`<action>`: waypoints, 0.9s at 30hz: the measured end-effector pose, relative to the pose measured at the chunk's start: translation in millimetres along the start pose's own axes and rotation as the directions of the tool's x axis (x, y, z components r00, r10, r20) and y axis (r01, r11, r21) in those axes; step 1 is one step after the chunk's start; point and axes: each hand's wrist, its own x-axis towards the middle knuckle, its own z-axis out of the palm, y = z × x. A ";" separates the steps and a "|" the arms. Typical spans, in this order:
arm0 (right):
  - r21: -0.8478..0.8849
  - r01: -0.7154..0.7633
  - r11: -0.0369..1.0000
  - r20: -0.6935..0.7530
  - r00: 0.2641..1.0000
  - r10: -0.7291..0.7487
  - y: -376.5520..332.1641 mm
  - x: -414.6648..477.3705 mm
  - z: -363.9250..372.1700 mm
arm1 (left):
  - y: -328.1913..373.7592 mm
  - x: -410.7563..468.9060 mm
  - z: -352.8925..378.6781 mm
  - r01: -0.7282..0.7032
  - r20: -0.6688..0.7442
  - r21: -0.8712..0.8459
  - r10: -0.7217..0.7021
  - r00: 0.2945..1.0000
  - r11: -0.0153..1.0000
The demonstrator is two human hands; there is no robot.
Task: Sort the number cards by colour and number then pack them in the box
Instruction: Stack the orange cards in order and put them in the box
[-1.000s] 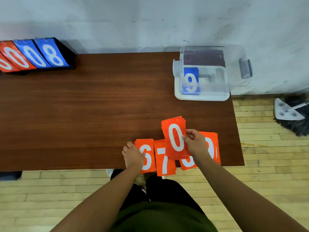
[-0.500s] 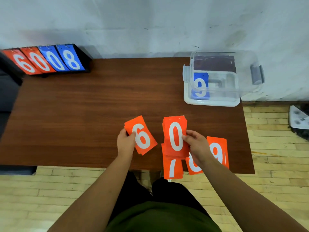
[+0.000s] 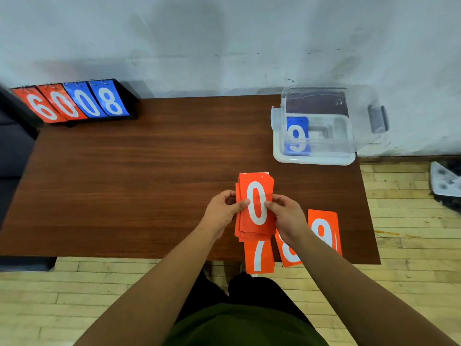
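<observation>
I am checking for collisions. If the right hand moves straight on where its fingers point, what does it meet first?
The right hand points left across the orange stack it pinches; it would probably meet the left hand first, at its thumb on the same top card.

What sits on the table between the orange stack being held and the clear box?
Nothing: head view shows bare table between orange stack and clear box.

Orange cards (image 3: 255,211), white numerals; brown table (image 3: 149,171).
</observation>
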 end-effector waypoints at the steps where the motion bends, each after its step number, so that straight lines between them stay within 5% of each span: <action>1: -0.004 -0.001 1.000 -0.012 1.000 0.001 -0.1 -0.2 -2.8 | -0.3 1.2 3.9 0.016 0.030 -0.005 -0.016 0.999 1.000; 5: 0.013 -0.002 1.000 -0.120 0.993 0.003 0.3 1.6 -23.0 | -1.9 7.0 18.9 0.082 0.023 -0.001 -0.082 0.996 0.997; 7: 0.030 -0.007 1.000 -0.172 0.985 0.012 2.2 2.0 -38.1 | -11.5 14.3 21.2 0.042 -0.052 0.259 -0.030 0.998 0.965; 11: 0.041 -0.020 0.999 -0.257 0.966 0.030 10.3 -0.4 -65.3 | -44.1 27.8 16.4 -0.074 0.014 0.813 0.108 0.994 0.578; 19: 0.049 -0.036 0.998 -0.304 0.951 0.050 26.1 -3.4 -85.8 | -90.5 33.3 42.5 -0.076 0.059 0.993 0.168 0.984 0.095; 23: 0.067 -0.046 0.997 -0.297 0.953 0.064 32.5 -2.4 -88.5 | -101.3 43.5 33.3 -0.103 0.073 0.973 0.148 0.986 0.208; 27: 0.072 -0.049 0.996 -0.278 0.958 0.067 31.6 2.5 -88.2 | -84.4 42.7 17.1 -0.110 0.014 0.820 0.172 0.985 0.562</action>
